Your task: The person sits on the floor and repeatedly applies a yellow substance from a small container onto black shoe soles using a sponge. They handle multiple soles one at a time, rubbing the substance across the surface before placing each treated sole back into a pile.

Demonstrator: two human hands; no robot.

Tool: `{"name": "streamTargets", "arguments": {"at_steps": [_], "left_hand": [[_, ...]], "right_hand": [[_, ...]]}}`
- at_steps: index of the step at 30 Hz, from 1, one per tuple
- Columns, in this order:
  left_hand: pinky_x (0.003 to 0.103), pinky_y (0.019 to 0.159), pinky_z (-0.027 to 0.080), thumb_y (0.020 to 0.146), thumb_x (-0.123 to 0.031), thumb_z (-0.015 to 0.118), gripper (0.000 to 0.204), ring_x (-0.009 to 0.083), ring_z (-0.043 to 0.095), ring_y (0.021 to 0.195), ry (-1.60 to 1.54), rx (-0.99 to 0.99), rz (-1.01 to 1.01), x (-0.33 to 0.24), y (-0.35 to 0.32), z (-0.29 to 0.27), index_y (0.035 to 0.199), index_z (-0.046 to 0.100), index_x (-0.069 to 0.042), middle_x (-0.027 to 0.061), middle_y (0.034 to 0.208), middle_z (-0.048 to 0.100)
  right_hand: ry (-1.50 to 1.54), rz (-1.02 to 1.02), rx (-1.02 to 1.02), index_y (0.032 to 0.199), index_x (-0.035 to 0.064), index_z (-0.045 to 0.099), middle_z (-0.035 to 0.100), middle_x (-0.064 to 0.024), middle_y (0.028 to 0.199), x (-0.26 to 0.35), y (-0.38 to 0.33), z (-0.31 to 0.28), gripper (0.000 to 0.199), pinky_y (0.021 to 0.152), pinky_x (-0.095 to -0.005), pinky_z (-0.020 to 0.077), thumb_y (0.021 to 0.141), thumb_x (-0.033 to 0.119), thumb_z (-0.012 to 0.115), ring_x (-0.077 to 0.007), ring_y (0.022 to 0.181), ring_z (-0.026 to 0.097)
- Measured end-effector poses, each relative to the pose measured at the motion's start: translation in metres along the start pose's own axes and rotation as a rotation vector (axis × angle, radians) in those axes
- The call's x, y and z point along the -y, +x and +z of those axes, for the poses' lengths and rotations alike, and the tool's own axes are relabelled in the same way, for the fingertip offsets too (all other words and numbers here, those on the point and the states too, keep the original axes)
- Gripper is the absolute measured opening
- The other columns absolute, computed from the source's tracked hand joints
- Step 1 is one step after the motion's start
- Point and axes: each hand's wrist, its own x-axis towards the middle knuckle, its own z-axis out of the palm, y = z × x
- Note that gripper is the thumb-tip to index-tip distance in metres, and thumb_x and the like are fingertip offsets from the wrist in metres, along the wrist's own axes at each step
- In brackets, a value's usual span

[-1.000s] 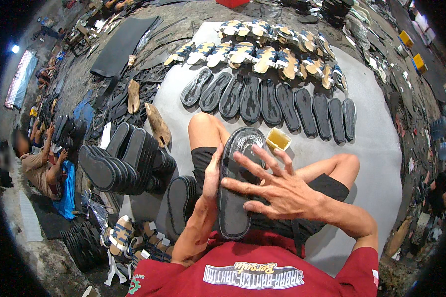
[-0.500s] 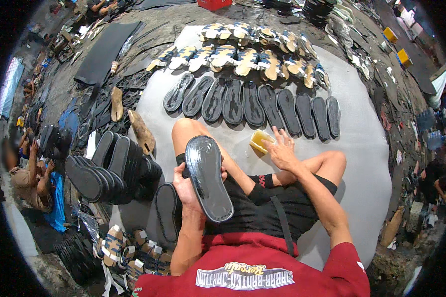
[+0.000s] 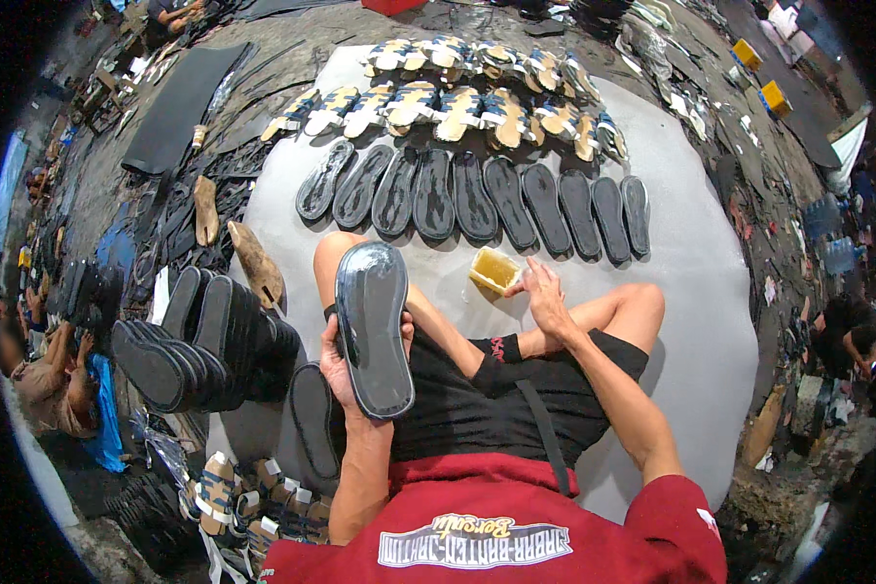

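My left hand is closed around a black shoe sole, tilted up above my crossed legs. A wet, glossy film shines near the sole's far end and along its edge. My right hand is beside a small open container of yellowish glue-like stuff on the grey mat. Its fingers are stretched out, with one at the container's right edge; I see nothing held in them. Beyond lies a row of black soles, several with shiny wet patches. Another black sole lies beside my left forearm.
Stacked black soles stand at the left, near two wooden shoe lasts. Sandal uppers with tan insoles line the far side of the grey mat. More sandal parts lie at the lower left. Scraps litter the surrounding ground.
The view has shifted slightly, moving the scene left. My left hand still holds the sole, now more upright. The right hand's fingers have drawn back toward the container's near right corner.
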Motion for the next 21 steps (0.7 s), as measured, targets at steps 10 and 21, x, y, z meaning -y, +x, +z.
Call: {"name": "streamTargets", "arguments": {"at_steps": [10, 21], "left_hand": [[0.053, 0.101, 0.062, 0.113, -0.043, 0.048, 0.057, 0.0415, 0.075, 0.11, -0.024, 0.165, -0.181, 0.032, 0.008, 0.035, 0.144, 0.064, 0.002, 0.0274, 0.13, 0.073], [0.054, 0.104, 0.06, 0.115, -0.041, 0.045, 0.053, 0.0414, 0.072, 0.123, -0.089, 0.235, -0.23, 0.017, 0.014, 0.032, 0.148, 0.063, -0.003, 0.0253, 0.139, 0.07]], "right_hand": [[0.374, -0.611, 0.279, 0.145, 0.0146, 0.071, 0.017, -0.0164, 0.181, 0.205, -0.105, -0.041, 0.065, 0.129, -0.055, 0.01, 0.115, 0.054, 0.029, -0.0359, 0.164, 0.014], [-0.563, -0.944, 0.04, 0.165, 0.0322, 0.048, 0.022, -0.0087, 0.181, 0.216, -0.157, -0.023, 0.062, 0.126, -0.0651, 0.0018, 0.11, 0.061, 0.043, -0.0384, 0.164, 0.012]]}}
